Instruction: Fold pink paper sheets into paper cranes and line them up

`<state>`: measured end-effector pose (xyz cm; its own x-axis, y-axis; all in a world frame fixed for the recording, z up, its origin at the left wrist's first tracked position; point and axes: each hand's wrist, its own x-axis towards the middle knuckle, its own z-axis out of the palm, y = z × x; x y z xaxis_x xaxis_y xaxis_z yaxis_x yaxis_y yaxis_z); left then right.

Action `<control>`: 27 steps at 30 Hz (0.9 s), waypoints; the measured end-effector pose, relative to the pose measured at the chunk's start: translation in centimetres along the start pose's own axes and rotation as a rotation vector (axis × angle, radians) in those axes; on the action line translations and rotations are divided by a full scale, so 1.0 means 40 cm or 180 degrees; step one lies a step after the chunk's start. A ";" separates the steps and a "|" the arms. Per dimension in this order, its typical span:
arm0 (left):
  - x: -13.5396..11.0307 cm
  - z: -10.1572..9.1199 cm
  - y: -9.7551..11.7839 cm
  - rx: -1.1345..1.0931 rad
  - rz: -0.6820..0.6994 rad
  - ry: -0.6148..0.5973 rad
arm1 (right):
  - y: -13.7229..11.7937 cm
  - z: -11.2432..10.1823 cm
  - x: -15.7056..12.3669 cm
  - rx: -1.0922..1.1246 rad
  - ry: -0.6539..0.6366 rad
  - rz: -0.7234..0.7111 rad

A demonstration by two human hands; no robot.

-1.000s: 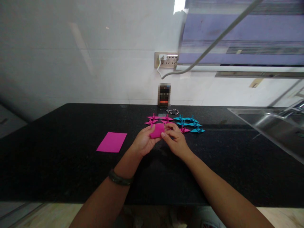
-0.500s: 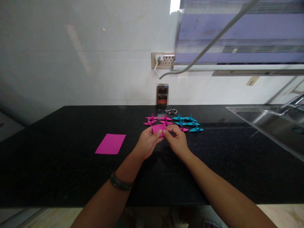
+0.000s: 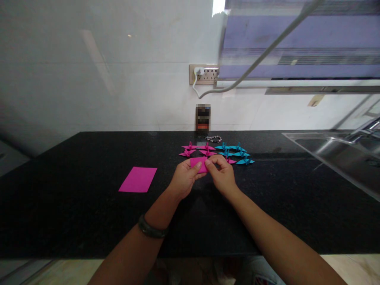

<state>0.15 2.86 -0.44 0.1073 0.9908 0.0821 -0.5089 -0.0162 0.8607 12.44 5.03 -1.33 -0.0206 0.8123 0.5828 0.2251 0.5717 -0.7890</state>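
A small folded piece of pink paper (image 3: 198, 161) is held up between both hands above the black counter. My left hand (image 3: 183, 179) grips its left side, thumb across the front and fingers behind. At the right edge of the paper, my right hand (image 3: 222, 173) pinches with thumb and forefinger. Just beyond the hands stand several pink paper cranes (image 3: 190, 152) and several blue paper cranes (image 3: 234, 153) in rows; one pink crane is partly hidden by my right hand. To the left, a flat pink sheet of paper (image 3: 138, 179) lies on the counter.
Behind the cranes lies a beaded bracelet (image 3: 214, 139). An upright phone-like object (image 3: 203, 118), blurred out, leans on the wall below a socket (image 3: 204, 74) with a white cable (image 3: 237, 82). A steel sink (image 3: 341, 148) is set into the black counter (image 3: 74, 206) at right.
The right thumb and forefinger have shifted slightly right along the paper's edge, and more of the paper's front shows. The left hand keeps its grip.
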 end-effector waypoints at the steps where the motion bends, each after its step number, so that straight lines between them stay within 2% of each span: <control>1: 0.000 0.000 0.000 -0.0001 0.0002 0.0012 | 0.000 0.000 0.000 0.0000 -0.0002 0.0007; 7: 0.002 -0.004 -0.002 0.0036 -0.0002 0.0027 | -0.002 0.001 -0.001 0.0073 -0.0010 0.0149; 12: 0.001 -0.005 -0.001 0.0117 -0.0061 0.0011 | -0.004 0.003 0.000 0.0412 -0.0012 0.0521; 27: 0.004 -0.009 -0.006 0.0440 -0.0032 0.0081 | 0.013 -0.003 0.004 0.0469 0.0025 0.0633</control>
<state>-0.01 3.06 -0.81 0.0893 0.9941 0.0618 -0.3851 -0.0228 0.9226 12.67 5.44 -1.62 0.0176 0.9100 0.4141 0.0793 0.4116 -0.9079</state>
